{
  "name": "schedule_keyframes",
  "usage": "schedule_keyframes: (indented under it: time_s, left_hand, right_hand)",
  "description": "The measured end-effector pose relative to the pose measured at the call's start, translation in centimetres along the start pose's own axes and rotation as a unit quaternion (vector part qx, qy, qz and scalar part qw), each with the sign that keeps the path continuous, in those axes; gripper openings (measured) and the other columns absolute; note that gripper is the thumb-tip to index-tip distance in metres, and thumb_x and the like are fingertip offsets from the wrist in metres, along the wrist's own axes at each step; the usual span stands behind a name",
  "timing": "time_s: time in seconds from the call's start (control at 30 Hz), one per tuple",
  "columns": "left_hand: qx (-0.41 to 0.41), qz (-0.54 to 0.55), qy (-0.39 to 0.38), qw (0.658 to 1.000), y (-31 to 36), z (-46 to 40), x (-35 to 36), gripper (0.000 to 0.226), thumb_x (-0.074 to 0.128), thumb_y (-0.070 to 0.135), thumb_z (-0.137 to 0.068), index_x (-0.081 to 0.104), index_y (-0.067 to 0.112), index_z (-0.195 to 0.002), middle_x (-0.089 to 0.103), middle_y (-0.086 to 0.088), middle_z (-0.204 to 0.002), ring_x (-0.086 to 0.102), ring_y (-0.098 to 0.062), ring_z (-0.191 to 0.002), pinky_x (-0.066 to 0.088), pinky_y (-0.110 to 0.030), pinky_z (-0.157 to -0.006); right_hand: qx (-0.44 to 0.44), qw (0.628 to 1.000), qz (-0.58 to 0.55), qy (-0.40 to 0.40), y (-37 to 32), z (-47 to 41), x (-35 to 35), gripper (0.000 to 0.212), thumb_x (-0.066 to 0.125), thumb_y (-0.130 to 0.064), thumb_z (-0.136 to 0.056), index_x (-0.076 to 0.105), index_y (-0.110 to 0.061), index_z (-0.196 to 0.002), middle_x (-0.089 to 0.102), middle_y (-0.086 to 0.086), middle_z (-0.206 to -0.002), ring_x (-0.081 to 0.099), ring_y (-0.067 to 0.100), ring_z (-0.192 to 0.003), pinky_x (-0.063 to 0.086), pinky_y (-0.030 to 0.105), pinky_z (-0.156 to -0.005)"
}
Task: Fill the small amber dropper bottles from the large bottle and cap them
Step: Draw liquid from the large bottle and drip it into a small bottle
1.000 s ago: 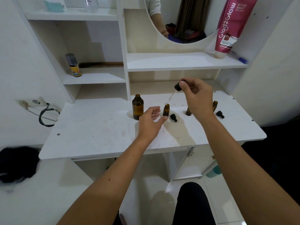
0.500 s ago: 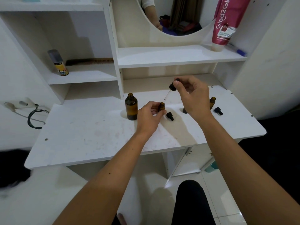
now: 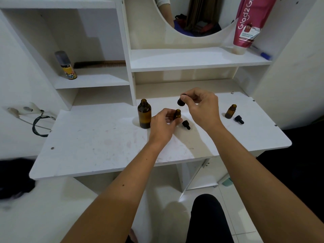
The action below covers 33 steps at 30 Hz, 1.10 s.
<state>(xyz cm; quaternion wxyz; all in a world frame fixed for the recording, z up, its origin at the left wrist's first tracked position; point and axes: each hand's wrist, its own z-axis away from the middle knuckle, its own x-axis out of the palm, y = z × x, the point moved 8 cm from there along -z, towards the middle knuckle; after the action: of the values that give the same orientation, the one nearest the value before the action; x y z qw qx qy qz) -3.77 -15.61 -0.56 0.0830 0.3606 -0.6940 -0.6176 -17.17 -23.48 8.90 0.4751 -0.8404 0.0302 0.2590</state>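
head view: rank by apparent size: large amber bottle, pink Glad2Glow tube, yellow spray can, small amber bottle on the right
1. pink Glad2Glow tube, cropped by the top edge
2. large amber bottle
3. yellow spray can, close to the large bottle in look; it stands farther back, so unsure
4. small amber bottle on the right, clearly smallest

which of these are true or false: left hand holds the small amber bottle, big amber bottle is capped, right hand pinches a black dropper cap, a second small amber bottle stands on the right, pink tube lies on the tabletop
1. The left hand holds the small amber glass bottle. True.
2. The large amber glass bottle is capped. False: its neck is open.
3. The right hand pinches a black dropper cap. True.
4. A second small amber glass bottle stands uncapped on the right of the white tabletop. True.
5. The pink plastic tube lies on the tabletop. False: it stands on the upper shelf.
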Motion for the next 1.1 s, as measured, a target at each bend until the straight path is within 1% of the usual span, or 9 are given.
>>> schedule_keyframes:
  time_s: [0.13,0.23,0.4,0.6,0.67,0.8,0.87,0.97,1.1]
  left_hand:
    - [-0.003,-0.002,-0.001,1.0,-0.1,0.0,0.1,0.032,0.084,0.024,-0.086,0.073,0.017,-0.115,0.076,0.01,-0.102,0.071,-0.001,-0.092,0.056,-0.015,-0.086]
    - [-0.002,-0.001,0.0,1.0,-0.1,0.0,0.1,0.03,0.085,0.023,-0.086,0.073,0.017,-0.113,0.076,0.011,-0.1,0.071,0.0,-0.09,0.055,-0.014,-0.084]
    - [-0.006,-0.003,0.002,1.0,-0.1,0.0,0.1,0.032,0.085,0.022,-0.086,0.073,0.015,-0.115,0.077,0.009,-0.1,0.072,-0.003,-0.091,0.058,-0.02,-0.087]
    - [0.002,-0.009,0.002,1.0,0.3,0.1,-0.1,0.029,0.083,0.02,-0.088,0.073,0.014,-0.115,0.077,0.009,-0.101,0.071,0.0,-0.092,0.058,-0.023,-0.09]
    - [-0.001,-0.007,-0.002,1.0,0.3,0.3,-0.1,0.031,0.082,0.02,-0.089,0.072,0.014,-0.118,0.076,0.009,-0.104,0.071,-0.001,-0.095,0.059,-0.026,-0.094]
    - [-0.03,0.009,-0.016,0.999,0.1,1.2,-0.3,0.05,0.083,0.026,-0.088,0.065,0.014,-0.134,0.072,0.003,-0.125,0.068,-0.011,-0.112,0.056,-0.028,-0.102]
    - [-0.039,0.024,-0.03,0.999,0.0,1.8,-0.7,0.057,0.084,0.027,-0.087,0.062,0.015,-0.137,0.07,0.002,-0.131,0.067,-0.012,-0.117,0.054,-0.028,-0.103]
    - [-0.056,0.058,-0.049,0.996,-0.4,3.3,-2.2,0.058,0.085,0.028,-0.085,0.062,0.018,-0.137,0.069,0.005,-0.131,0.066,-0.009,-0.118,0.055,-0.029,-0.104]
    - [-0.068,0.089,-0.056,0.992,-1.2,5.2,-5.0,0.052,0.087,0.025,-0.083,0.067,0.019,-0.131,0.074,0.008,-0.121,0.07,-0.004,-0.11,0.057,-0.032,-0.102]
  right_hand:
    - [0.002,1.0,0.009,-0.029,0.0,0.1,0.4,0.011,0.073,-0.018,-0.099,0.079,-0.013,-0.106,0.076,-0.013,-0.085,0.068,-0.014,-0.079,0.049,0.003,-0.079]
    - [0.014,1.0,-0.001,-0.022,0.0,0.0,0.2,0.007,0.075,-0.019,-0.097,0.08,-0.015,-0.1,0.078,-0.011,-0.085,0.071,-0.006,-0.08,0.051,0.007,-0.079]
    - [0.011,1.0,0.009,0.0,-0.2,0.0,0.0,0.006,0.076,-0.013,-0.095,0.08,-0.012,-0.09,0.077,-0.009,-0.081,0.065,-0.013,-0.071,0.046,0.002,-0.074]
    - [-0.008,0.999,0.003,-0.04,-0.7,0.5,0.2,0.011,0.074,-0.013,-0.097,0.08,-0.012,-0.106,0.076,-0.014,-0.085,0.069,-0.015,-0.079,0.05,0.003,-0.08]
    - [-0.028,0.999,0.013,-0.037,-1.1,0.7,-0.1,0.013,0.073,-0.011,-0.098,0.08,-0.01,-0.109,0.075,-0.012,-0.085,0.069,-0.015,-0.08,0.05,0.003,-0.081]
    - [-0.051,0.998,0.019,-0.013,-2.2,0.7,-1.0,0.015,0.072,-0.01,-0.099,0.079,-0.006,-0.112,0.074,-0.011,-0.086,0.068,-0.018,-0.081,0.049,0.002,-0.081]
    - [-0.056,0.998,0.021,0.0,-3.0,0.5,-1.6,0.017,0.072,-0.013,-0.099,0.078,-0.007,-0.114,0.073,-0.013,-0.088,0.067,-0.019,-0.082,0.049,0.001,-0.082]
    - [-0.075,0.997,0.021,0.02,-4.7,0.2,-2.2,0.018,0.071,-0.016,-0.1,0.077,-0.01,-0.116,0.076,-0.009,-0.096,0.068,-0.014,-0.086,0.05,0.004,-0.085]
    - [-0.093,0.995,-0.004,0.032,-7.1,0.2,-1.8,0.019,0.071,-0.015,-0.101,0.077,-0.01,-0.118,0.078,-0.006,-0.101,0.072,-0.004,-0.091,0.054,0.01,-0.09]
